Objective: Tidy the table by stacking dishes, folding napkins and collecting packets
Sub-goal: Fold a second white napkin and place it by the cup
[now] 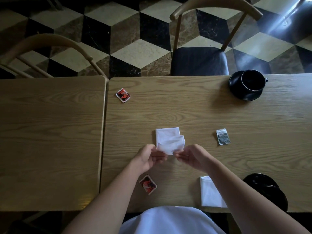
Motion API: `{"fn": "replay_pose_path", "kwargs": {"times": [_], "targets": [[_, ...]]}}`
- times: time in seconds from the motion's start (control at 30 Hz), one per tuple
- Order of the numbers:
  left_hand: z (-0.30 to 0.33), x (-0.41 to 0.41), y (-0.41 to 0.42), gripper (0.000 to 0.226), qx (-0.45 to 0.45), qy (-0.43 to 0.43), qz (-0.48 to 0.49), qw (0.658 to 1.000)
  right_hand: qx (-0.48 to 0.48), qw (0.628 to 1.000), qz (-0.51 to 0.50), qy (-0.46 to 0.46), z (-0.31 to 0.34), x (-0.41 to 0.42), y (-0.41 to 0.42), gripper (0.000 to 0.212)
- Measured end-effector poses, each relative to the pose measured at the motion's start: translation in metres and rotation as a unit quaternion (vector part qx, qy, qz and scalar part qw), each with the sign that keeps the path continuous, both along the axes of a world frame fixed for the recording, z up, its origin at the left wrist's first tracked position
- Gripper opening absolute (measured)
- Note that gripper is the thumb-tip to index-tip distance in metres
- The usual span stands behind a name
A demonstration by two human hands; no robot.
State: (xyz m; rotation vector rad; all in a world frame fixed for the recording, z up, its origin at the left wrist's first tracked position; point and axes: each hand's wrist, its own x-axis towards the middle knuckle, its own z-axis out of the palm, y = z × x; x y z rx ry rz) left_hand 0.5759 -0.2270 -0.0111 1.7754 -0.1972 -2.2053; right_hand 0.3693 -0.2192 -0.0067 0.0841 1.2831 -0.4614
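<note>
— Near the middle of the table: white napkin, far half lying flat, near edge lifted off the wood.

— Held how?

— Pinched at both near corners. Left hand closed on the left corner, right hand closed on the right one, fingers curled, thumbs on top. Hands close together, not touching.

— Other napkins?

— Second napkin, folded, flat at the near right edge, partly hidden under the right forearm.

— Packets?

— Three, well apart. Red packet far left, beside the seam with the neighbouring table. Another red packet near, just right of the left forearm. Grey packet right of the held napkin.

— Dishes?

— Black cup upright on a black saucer, far right edge. Black plate at the near right, partly covered by the right arm; contents too dark to tell.
</note>
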Motion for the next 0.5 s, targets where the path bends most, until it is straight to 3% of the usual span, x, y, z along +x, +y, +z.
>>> {"fn": "replay_pose_path", "kwargs": {"times": [0.1,0.13,0.2,0.27,0.37,0.5], "targets": [[-0.005,0.004,-0.006,0.011,-0.059,-0.089,-0.160,0.981,-0.036,0.993,0.086,0.073,-0.003,0.000,-0.007,0.013],[-0.009,0.004,-0.007,0.015,-0.093,-0.136,-0.208,0.964,-0.071,0.979,0.140,0.129,-0.005,0.000,-0.009,0.007],[-0.018,0.001,-0.010,0.029,-0.152,-0.221,-0.239,0.933,-0.151,0.918,0.251,0.268,-0.011,0.001,-0.013,0.018],[-0.025,-0.005,-0.014,0.037,-0.180,-0.264,-0.222,0.921,-0.200,0.864,0.297,0.353,-0.016,0.003,-0.017,0.025],[-0.028,-0.012,-0.020,0.041,-0.172,-0.271,-0.225,0.920,-0.228,0.849,0.307,0.365,-0.018,0.007,-0.022,0.026],[-0.029,-0.013,-0.026,0.048,-0.173,-0.290,-0.243,0.909,-0.246,0.814,0.355,0.388,-0.020,0.008,-0.030,0.044]]}}
